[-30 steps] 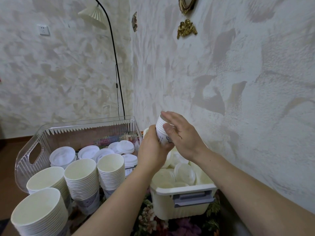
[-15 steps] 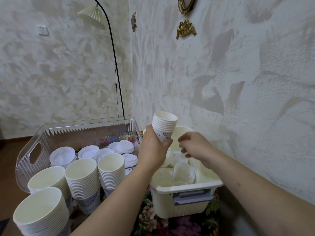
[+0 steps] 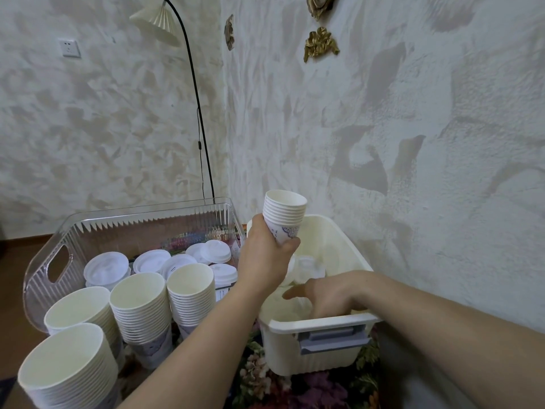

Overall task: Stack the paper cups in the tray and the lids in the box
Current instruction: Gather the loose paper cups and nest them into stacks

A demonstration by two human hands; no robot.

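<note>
Right hand (image 3: 330, 293) has dropped into cream box (image 3: 321, 323), grip open. Floral tabletop (image 3: 259, 379), textured plaster corner. Left hand (image 3: 265, 261) grips nested cups (image 3: 284, 215), 12 o'clock of it.

A black arched floor lamp (image 3: 197, 119) with a pleated cream shade (image 3: 157, 20) stands in the corner of the textured plaster wall (image 3: 383, 113). A white wall socket (image 3: 69, 48) sits left; a gold leaf-shaped ornament (image 3: 321, 44) hangs right. A floral cloth (image 3: 318, 388) lies below.
</note>
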